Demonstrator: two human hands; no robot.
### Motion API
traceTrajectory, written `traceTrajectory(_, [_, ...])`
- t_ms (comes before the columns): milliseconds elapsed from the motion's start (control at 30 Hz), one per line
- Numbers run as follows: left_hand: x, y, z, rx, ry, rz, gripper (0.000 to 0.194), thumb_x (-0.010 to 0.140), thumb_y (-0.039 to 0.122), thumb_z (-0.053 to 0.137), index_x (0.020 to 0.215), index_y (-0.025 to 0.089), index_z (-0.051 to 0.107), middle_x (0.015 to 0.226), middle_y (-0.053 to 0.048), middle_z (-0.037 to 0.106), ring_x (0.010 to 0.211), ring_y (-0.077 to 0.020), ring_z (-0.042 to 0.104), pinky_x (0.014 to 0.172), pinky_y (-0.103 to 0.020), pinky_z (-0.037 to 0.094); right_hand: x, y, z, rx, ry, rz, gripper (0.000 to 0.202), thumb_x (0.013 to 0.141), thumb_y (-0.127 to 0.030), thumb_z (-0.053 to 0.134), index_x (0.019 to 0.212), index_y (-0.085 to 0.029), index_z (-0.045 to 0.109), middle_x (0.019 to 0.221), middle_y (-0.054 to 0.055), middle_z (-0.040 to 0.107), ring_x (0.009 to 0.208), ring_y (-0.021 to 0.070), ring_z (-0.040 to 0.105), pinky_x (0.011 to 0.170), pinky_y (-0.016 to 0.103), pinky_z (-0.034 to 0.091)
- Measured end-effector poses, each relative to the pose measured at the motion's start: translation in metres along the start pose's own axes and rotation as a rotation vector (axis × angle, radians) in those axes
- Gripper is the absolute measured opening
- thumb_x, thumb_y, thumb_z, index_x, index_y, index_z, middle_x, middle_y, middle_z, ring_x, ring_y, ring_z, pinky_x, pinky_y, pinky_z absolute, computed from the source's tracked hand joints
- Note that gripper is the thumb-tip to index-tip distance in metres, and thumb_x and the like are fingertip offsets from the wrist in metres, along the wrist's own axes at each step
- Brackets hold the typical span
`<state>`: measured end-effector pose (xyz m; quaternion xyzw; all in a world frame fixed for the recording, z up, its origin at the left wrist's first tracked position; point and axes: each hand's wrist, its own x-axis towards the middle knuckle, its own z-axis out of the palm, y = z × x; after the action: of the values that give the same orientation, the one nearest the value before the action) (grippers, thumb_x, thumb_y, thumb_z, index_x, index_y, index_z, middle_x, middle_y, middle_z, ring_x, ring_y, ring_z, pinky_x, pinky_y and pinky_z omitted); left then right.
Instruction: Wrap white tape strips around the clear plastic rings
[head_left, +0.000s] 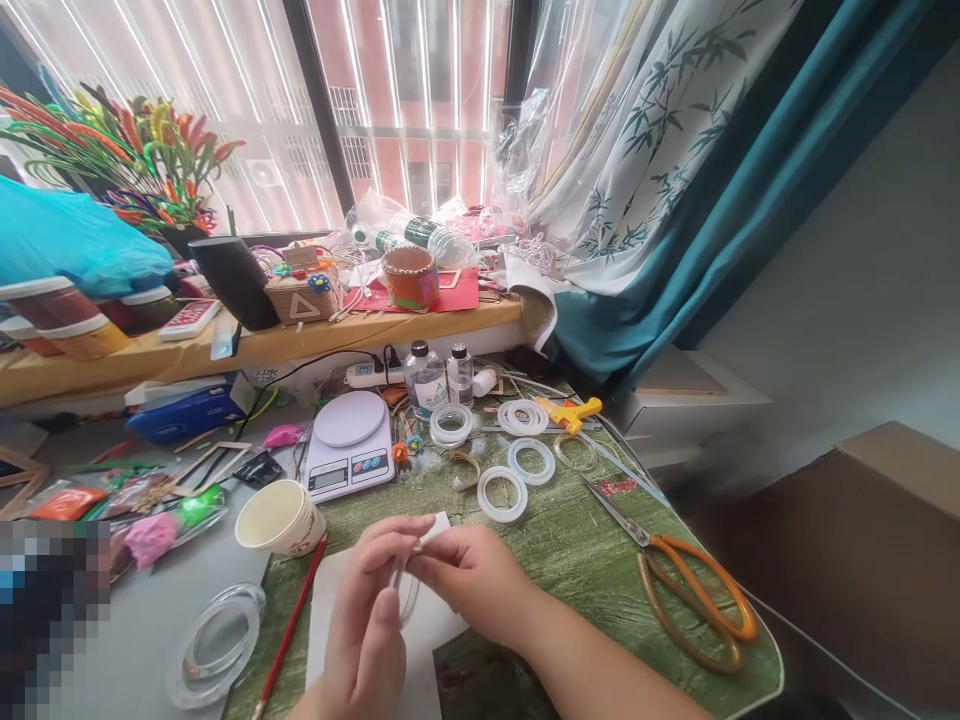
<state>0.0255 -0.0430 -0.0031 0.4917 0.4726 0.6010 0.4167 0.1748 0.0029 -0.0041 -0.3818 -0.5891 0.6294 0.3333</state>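
Between my hands is a clear ring (409, 598), tilted on edge above a white sheet of paper (334, 590). My left hand (373, 610) curls around the ring's left side, thumb in front and fingers behind. At its upper edge, my right hand (472, 575) pinches with thumb and forefinger; the exact contact is partly hidden by the fingers. Several white ring molds, one nearest (502, 494), lie on the green mat beyond my hands. A red brush or pencil (294, 625) rests left of the paper.
Orange-handled scissors (675, 590) lie open at the right. Stacked paper cups (279, 518) and a kitchen scale (350, 445) stand at left. Two clear bottles (427, 380) and a yellow glue gun (571, 412) are farther back. More clear rings (217, 645) lie at lower left.
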Motion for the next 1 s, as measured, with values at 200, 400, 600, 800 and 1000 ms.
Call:
traceTrajectory(200, [0.023, 0.01, 0.003, 0.0, -0.138, -0.289, 0.049, 0.093, 0.06, 0.059, 0.122, 0.023, 0.072, 0.135, -0.014, 0.068, 0.13, -0.0349, 0.057, 0.102, -0.045, 0.052, 0.002, 0.003, -0.018, -0.755, 0.213, -0.295, 0.034, 0.104, -0.035, 0.049, 0.079, -0.021, 0.068, 0.072, 0.005, 0.069, 0.064, 0.0179, 0.057, 0.059, 0.03, 0.028])
traceTrajectory(400, [0.03, 0.011, -0.002, -0.032, -0.275, -0.536, 0.054, 0.092, 0.059, 0.059, 0.123, 0.017, 0.074, 0.1, -0.012, 0.075, 0.086, -0.0264, 0.068, 0.071, -0.036, 0.058, -0.002, -0.001, -0.019, -0.808, 0.185, -0.374, 0.038, 0.106, -0.036, 0.048, 0.077, -0.021, 0.068, 0.073, 0.006, 0.073, 0.068, 0.0193, 0.063, 0.063, 0.03, 0.033])
traceTrajectory(600, [0.021, 0.0, 0.0, -0.058, -0.241, -0.306, 0.055, 0.095, 0.06, 0.053, 0.12, 0.017, 0.076, 0.092, -0.01, 0.073, 0.082, -0.0241, 0.064, 0.068, -0.033, 0.055, -0.001, -0.006, -0.02, -0.345, 0.181, -0.242, 0.033, 0.1, -0.034, 0.058, 0.074, -0.021, 0.073, 0.07, 0.001, 0.071, 0.068, 0.0166, 0.065, 0.067, 0.026, 0.043])
traceTrajectory(800, [0.019, -0.005, -0.002, -0.003, -0.193, -0.273, 0.051, 0.096, 0.057, 0.054, 0.123, 0.02, 0.076, 0.1, -0.01, 0.075, 0.081, -0.0233, 0.065, 0.077, -0.036, 0.055, 0.005, -0.002, -0.018, -0.014, 0.151, -0.142, 0.029, 0.094, -0.044, 0.065, 0.086, -0.02, 0.079, 0.074, 0.003, 0.071, 0.072, 0.0196, 0.065, 0.068, 0.028, 0.047])
traceTrajectory(1000, [0.014, -0.01, -0.01, -0.008, -0.102, -0.135, 0.053, 0.09, 0.06, 0.061, 0.119, 0.019, 0.077, 0.127, -0.016, 0.072, 0.116, -0.038, 0.063, 0.098, -0.046, 0.052, 0.011, 0.005, -0.008, 0.17, 0.079, -0.082, 0.051, 0.085, -0.067, 0.067, 0.081, -0.018, 0.08, 0.069, 0.003, 0.067, 0.063, 0.0172, 0.054, 0.059, 0.027, 0.041])
